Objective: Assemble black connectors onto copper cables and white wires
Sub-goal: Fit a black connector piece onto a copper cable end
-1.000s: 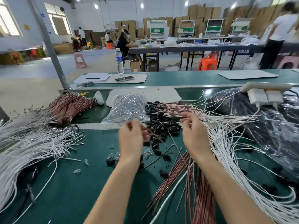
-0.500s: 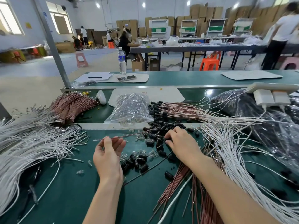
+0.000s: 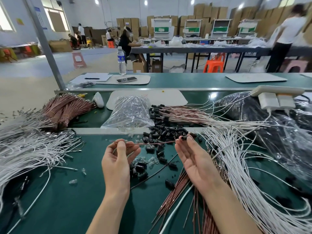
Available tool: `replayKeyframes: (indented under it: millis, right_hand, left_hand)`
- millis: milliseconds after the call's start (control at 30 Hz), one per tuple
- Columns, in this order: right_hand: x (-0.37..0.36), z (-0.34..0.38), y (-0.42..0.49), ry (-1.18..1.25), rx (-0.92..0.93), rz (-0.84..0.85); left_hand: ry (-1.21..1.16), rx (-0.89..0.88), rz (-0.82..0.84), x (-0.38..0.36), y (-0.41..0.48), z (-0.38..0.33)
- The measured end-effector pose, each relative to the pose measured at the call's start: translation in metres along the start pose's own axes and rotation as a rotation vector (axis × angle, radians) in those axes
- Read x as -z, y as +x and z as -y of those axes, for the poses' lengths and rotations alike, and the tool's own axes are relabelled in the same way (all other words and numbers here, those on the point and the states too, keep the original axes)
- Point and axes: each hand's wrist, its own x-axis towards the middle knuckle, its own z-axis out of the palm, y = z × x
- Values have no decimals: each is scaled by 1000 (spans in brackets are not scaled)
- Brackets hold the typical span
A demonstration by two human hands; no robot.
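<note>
My left hand (image 3: pixel 118 159) pinches a thin copper cable (image 3: pixel 152 143) that stretches level toward my right hand (image 3: pixel 194 157). The right hand pinches a black connector (image 3: pixel 184 137) at its fingertips, right at the cable's right end, palm turned up. Behind both hands lies a pile of loose black connectors (image 3: pixel 165 132); more of them (image 3: pixel 140 168) are scattered under the hands. Loose copper cables (image 3: pixel 175 196) lie below my right wrist. White wires (image 3: pixel 244 174) fan out at the right, and another heap of white wires (image 3: pixel 28 149) covers the left.
A clear plastic bag (image 3: pixel 130 112) sits behind the connectors, beside finished copper cables with connectors (image 3: pixel 182 114). Bundled copper cables (image 3: pixel 67 108) lie at the back left. Dark plastic bags (image 3: pixel 270 125) and a white power strip (image 3: pixel 276 95) stand at the right. Small clear parts (image 3: pixel 73 181) dot the green mat.
Both hands have lifted off the pile and turned palms up. The left hand now holds a copper cable out level, and the right hand has picked a black connector and brought it to the cable's end.
</note>
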Motion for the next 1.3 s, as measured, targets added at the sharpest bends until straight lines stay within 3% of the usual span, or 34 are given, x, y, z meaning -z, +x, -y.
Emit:
replayKeyframes:
  millis: [767, 1167, 1300]
  right_hand:
    - [-3, -13, -7, 37, -98, 50]
    - [-3, -13, -8, 26, -108, 109]
    - [-4, -13, -8, 12, -112, 126]
  left_hand:
    - [-54, -36, -125, 1, 1, -3]
    - [-26, 11, -91, 1, 1, -3]
    - [-68, 64, -2, -2, -3, -2]
